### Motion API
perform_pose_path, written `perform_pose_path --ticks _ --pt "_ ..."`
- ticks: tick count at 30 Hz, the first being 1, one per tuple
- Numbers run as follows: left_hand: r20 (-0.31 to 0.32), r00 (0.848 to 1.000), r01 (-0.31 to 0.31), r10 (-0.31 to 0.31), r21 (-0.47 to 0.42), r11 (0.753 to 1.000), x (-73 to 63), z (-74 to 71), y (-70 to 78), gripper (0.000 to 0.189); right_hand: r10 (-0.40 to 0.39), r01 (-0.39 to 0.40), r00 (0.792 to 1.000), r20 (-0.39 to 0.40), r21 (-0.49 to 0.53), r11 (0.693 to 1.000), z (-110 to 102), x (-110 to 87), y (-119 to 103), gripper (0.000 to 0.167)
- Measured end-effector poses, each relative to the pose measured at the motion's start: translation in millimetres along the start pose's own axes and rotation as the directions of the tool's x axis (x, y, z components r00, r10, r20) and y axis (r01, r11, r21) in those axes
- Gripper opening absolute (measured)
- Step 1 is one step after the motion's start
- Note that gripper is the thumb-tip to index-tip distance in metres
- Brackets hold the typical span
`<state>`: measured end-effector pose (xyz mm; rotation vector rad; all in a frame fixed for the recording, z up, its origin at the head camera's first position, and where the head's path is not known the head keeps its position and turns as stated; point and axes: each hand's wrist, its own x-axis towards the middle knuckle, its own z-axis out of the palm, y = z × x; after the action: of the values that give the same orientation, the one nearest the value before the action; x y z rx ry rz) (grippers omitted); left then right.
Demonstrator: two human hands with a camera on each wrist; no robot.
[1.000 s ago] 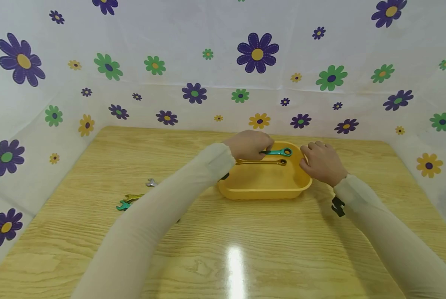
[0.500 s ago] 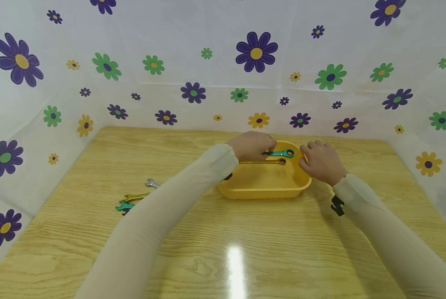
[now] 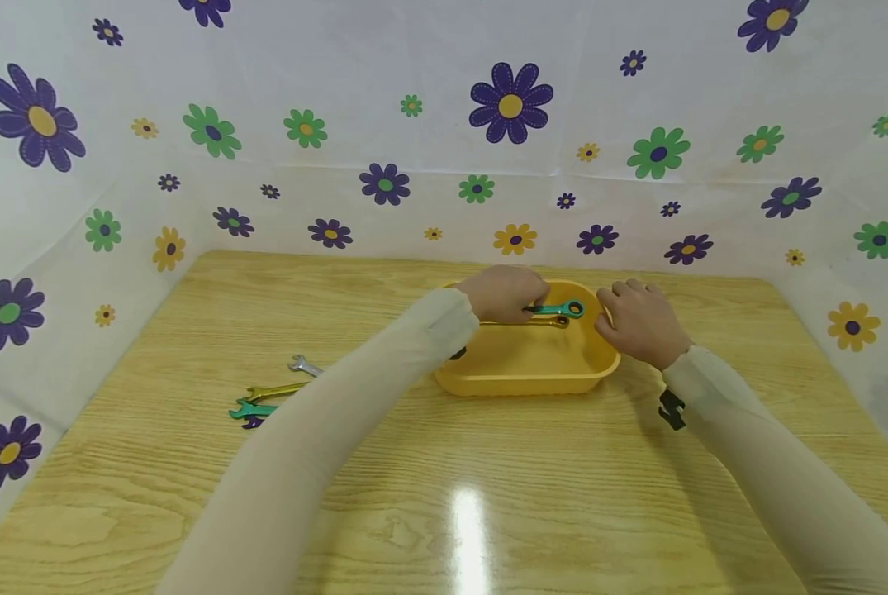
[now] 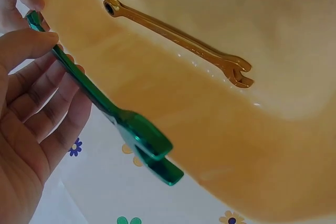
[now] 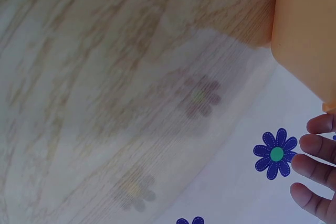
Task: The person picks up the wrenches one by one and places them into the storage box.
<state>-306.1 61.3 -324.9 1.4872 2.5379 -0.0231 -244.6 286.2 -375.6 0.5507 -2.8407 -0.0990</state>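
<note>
My left hand [image 3: 505,292] pinches a green combination wrench [image 4: 100,98] between thumb and fingers. Its open-end jaw points away from the palm in the left wrist view, and its ring end [image 3: 574,309] sticks out to the right over the tray in the head view. Below it, a golden-orange combination wrench [image 4: 173,36] lies on the floor of the yellow plastic tray [image 3: 525,385]. At the tray's right end my right hand [image 3: 643,322] holds the rim, thumb toward the inside. The right wrist view shows its fingers [image 5: 315,171] outside, under the rim.
Left of the tray, partly behind my left sleeve, several wrenches lie on the wooden table [image 3: 444,512]: a silver one [image 3: 306,365], a yellow one [image 3: 273,392], a green one [image 3: 252,410] and a purple one [image 3: 253,422]. A flower-print curtain [image 3: 429,140] surrounds the table.
My left hand has shifted slightly right and lower with the green wrench, whose ring end now sits closer to the golden wrench. The right hand has stayed on the tray's rim.
</note>
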Motion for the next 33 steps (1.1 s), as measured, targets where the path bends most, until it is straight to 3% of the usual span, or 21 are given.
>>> perform_pose_path --ticks 11,33 --pt "-0.002 1.0 0.009 -0.009 0.017 1.0 8.5 7.1 -2.9 0.012 0.005 -0.005 1.0 0.007 0.011 1.0 -0.8 -0.6 -0.6 0.018" --pt "0.045 0.999 0.026 -0.026 -0.016 1.0 14.1 2.9 -6.1 0.012 0.043 -0.044 0.996 0.082 0.005 0.999 -2.6 0.9 -0.1 0.022"
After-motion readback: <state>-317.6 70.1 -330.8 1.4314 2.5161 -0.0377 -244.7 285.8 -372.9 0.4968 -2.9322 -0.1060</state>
